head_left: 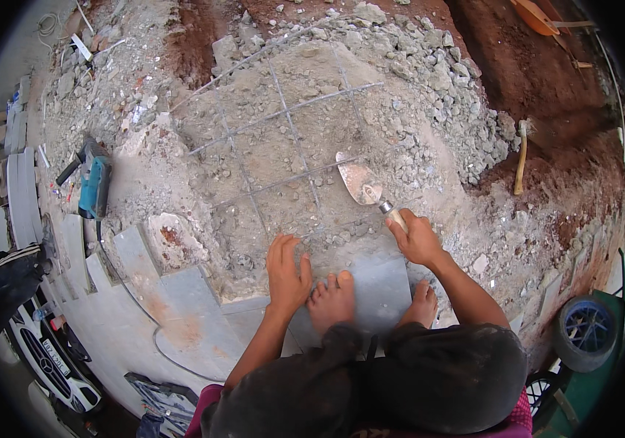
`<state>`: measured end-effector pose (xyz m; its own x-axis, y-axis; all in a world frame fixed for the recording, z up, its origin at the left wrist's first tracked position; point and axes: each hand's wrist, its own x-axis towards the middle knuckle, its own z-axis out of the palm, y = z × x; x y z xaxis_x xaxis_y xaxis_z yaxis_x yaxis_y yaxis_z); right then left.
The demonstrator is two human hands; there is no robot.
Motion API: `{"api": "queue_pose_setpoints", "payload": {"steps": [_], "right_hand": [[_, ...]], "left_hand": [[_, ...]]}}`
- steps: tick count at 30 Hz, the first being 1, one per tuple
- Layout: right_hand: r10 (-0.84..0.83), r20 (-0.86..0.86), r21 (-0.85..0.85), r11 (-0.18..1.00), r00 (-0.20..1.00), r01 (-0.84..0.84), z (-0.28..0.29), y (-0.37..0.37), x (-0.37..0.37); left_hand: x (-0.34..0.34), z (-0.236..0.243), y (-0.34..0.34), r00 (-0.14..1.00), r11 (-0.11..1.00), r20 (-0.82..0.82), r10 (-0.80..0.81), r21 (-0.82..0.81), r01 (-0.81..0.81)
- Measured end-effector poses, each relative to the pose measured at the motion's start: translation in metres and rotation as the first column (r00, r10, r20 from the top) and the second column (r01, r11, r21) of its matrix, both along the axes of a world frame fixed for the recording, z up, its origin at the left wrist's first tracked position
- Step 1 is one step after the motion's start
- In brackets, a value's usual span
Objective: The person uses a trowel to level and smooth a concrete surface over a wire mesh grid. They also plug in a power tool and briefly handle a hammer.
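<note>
At left is a teal power tool; at right, a wooden-handled tool and a wheel.

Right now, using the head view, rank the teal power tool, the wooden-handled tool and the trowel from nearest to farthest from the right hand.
1. Trowel: in the right hand, its blade pointing forward and left.
2. Wooden-handled tool: forward and to the right, beside the rubble.
3. Teal power tool: across on the far left.

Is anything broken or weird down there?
Yes. The grey tiles stop at an uneven edge, and broken rubble lies around a metal grid. Bare feet near such rough ground look odd too.
</note>
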<state>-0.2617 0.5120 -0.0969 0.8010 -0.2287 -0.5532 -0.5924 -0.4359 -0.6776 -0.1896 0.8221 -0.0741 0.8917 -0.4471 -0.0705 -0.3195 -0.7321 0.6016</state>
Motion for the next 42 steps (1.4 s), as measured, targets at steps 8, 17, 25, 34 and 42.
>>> {"api": "queue_pose_setpoints", "payload": {"steps": [8,17,25,34,42], "right_hand": [[-0.011,0.011,0.053,0.999,1.000,0.010,-0.014,0.007,0.010],[0.147,0.047,0.112,0.982,0.988,-0.151,0.004,-0.029,-0.011],[0.014,-0.025,-0.360,0.933,1.000,-0.022,0.025,-0.081,-0.087],[0.103,-0.057,-0.250,0.962,0.993,-0.114,-0.009,-0.029,-0.056],[0.123,-0.081,-0.486,0.862,0.989,-0.147,-0.009,-0.033,-0.043]], "left_hand": [[-0.027,-0.004,0.012,0.998,0.990,-0.025,0.056,0.131,-0.052],[-0.030,-0.010,0.011,0.993,0.980,-0.039,0.115,0.166,-0.107],[-0.026,-0.006,0.011,0.992,0.971,-0.061,0.107,0.221,-0.091],[-0.028,-0.008,0.008,0.986,0.962,-0.087,0.142,0.246,-0.117],[-0.028,-0.006,0.011,0.980,0.958,-0.072,0.188,0.233,-0.167]]}}
